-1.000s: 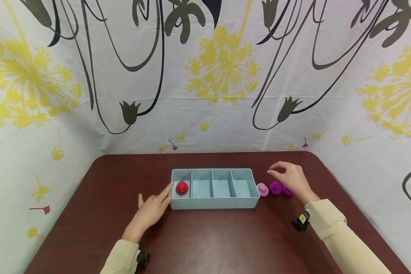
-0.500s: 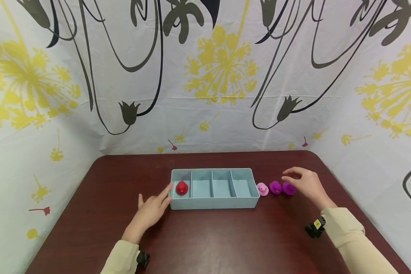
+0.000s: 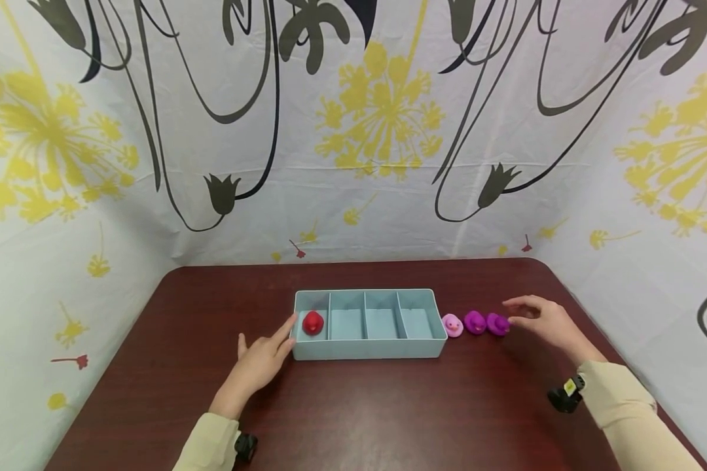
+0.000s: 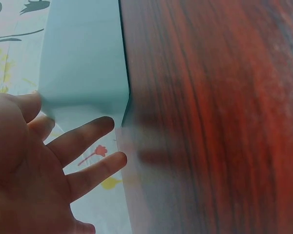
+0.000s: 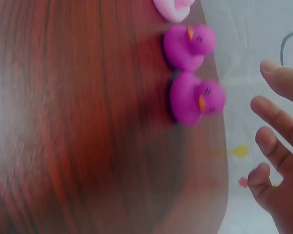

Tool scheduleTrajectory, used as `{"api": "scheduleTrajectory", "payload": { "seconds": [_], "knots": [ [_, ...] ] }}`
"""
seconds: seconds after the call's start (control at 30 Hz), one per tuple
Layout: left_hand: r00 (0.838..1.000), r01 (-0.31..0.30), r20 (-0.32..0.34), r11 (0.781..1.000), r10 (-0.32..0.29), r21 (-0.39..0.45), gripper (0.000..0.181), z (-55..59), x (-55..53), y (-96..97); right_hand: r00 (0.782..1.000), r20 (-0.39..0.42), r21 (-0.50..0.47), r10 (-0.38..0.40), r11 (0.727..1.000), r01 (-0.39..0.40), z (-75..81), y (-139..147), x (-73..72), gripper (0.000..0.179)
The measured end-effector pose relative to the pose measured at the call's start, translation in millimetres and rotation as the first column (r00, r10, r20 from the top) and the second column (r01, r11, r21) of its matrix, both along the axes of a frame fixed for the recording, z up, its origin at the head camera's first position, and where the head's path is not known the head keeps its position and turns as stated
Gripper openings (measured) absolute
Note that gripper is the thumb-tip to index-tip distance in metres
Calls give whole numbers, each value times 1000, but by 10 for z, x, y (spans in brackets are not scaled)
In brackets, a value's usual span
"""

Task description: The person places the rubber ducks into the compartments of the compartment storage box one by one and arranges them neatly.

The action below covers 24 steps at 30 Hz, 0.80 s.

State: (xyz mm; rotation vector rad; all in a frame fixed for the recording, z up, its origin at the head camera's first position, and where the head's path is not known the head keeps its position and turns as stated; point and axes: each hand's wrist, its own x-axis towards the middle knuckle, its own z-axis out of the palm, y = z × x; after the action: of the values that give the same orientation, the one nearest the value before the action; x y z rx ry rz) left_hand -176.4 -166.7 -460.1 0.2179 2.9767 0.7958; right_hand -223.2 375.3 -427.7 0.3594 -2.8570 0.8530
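Observation:
A pale blue box (image 3: 365, 350) with several compartments stands mid-table. In its leftmost compartment sits a red rubber duck (image 3: 313, 322). My left hand (image 3: 259, 363) has its fingers spread, fingertips at the box's left end; the left wrist view shows them by the box wall (image 4: 83, 53). To the right of the box, a light pink duck (image 3: 452, 325) and two purple ducks, one in the middle (image 3: 474, 322) and one at the right end (image 3: 497, 324), form a row. My right hand (image 3: 550, 324) is just right of the end duck, holding nothing, its fingers loosely bent.
The dark red-brown table (image 3: 365, 412) has rounded far corners. A white cloth (image 3: 389, 216) with yellow and grey plant prints hangs behind it and at both sides. Each wrist wears a small black camera, the right one (image 3: 565, 396) above the table.
My right hand has moved right, from above the purple ducks to beside the end one, which is now uncovered. The left hand, box and ducks stay in place.

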Motion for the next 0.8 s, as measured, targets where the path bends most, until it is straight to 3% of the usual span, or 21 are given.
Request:
{"api": "scheduleTrajectory", "payload": {
  "seconds": [0.33,0.8],
  "knots": [
    [1000,-3,4,1000,3,5,57,0,3,0,994,96,3,57,998,-57,-168,195,-55,38],
    [1000,-3,14,1000,3,5,58,15,-2,6,984,92,-9,150,989,-150,-368,222,-207,47]
  ]
}}
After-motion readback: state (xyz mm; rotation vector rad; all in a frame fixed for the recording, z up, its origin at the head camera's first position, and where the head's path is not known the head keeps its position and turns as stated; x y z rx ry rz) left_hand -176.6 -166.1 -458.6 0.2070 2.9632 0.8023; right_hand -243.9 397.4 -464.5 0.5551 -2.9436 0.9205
